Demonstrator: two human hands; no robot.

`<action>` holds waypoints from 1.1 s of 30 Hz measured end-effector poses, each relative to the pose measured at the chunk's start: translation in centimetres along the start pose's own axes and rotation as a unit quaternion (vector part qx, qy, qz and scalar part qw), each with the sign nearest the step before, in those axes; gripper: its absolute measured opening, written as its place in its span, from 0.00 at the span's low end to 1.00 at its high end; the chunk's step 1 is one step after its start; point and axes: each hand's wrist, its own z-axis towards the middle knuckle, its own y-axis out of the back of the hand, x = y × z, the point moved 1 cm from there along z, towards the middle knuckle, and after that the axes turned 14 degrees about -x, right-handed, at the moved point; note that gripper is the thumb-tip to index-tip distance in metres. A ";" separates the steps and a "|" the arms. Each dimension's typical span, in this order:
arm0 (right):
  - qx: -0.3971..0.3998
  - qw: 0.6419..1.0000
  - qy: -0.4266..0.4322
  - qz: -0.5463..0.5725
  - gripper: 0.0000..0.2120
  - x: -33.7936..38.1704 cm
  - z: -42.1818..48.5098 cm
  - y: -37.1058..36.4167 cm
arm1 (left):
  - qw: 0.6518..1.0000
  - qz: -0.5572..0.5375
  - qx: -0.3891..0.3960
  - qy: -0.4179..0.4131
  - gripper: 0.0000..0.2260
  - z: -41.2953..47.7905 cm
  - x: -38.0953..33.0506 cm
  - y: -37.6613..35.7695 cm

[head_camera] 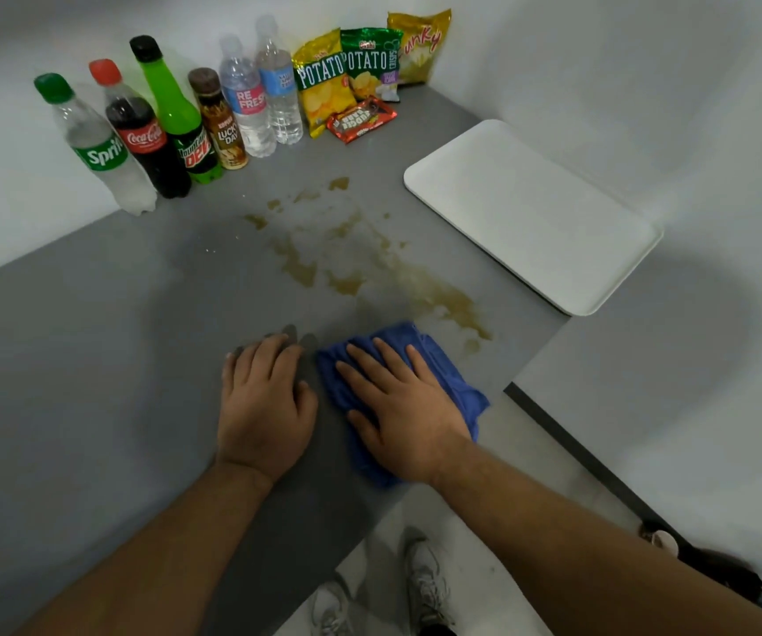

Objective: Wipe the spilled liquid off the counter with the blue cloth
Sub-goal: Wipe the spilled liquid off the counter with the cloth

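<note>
The blue cloth (455,383) lies on the grey surface (95,360) under the right hand (402,406), its grip flat, fingers spread. The brown spill (443,300) starts just beyond the cloth's far edge, perhaps touching it; the left hand (264,406) rests flat beside the cloth.

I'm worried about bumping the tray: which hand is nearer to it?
Right. The right hand lies on the cloth in front of the tray; the left hand rests farther left.
</note>
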 end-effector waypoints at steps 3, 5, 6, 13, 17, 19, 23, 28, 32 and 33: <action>-0.013 1.000 -0.006 0.012 0.28 -1.6 -1.9 0.4 | 0.999 -0.027 0.028 -0.005 0.21 1.7 -2.4 -1.0; -0.016 1.000 -0.025 0.003 0.27 -2.6 -2.1 0.6 | 0.998 -0.037 0.049 -0.008 0.22 2.4 -3.5 -1.8; -0.015 0.999 -0.035 -0.003 0.28 -3.0 -1.8 0.6 | 0.998 -0.039 0.054 -0.007 0.22 2.7 -3.8 -2.1; -0.027 0.997 -0.074 0.000 0.27 -3.4 2.9 0.2 | 0.998 -0.020 0.062 -0.025 0.22 2.5 -3.9 -3.3; -0.041 0.997 -0.025 0.065 0.23 -3.8 2.0 0.7 | 0.997 -0.014 0.067 -0.027 0.22 2.6 -4.0 -3.3; -0.060 0.995 -0.014 0.074 0.22 -4.5 0.6 1.1 | 0.997 -0.015 0.069 -0.025 0.22 2.6 -4.2 -3.2; -0.057 0.998 -0.031 0.025 0.24 -6.4 -2.1 1.7 | 0.998 -0.017 0.060 -0.024 0.21 2.5 -4.3 -3.1; -0.024 0.995 -0.089 -0.034 0.29 -7.4 0.0 1.8 | 0.998 -0.017 0.050 -0.022 0.21 2.5 -4.4 -3.2; -0.014 0.996 -0.078 -0.028 0.29 -6.5 1.9 1.5 | 0.998 -0.008 0.051 -0.026 0.21 2.4 -4.4 -3.3; -0.010 0.998 -0.060 -0.020 0.29 -6.3 1.7 1.6 | 0.998 -0.007 0.052 -0.027 0.22 2.4 -4.4 -3.3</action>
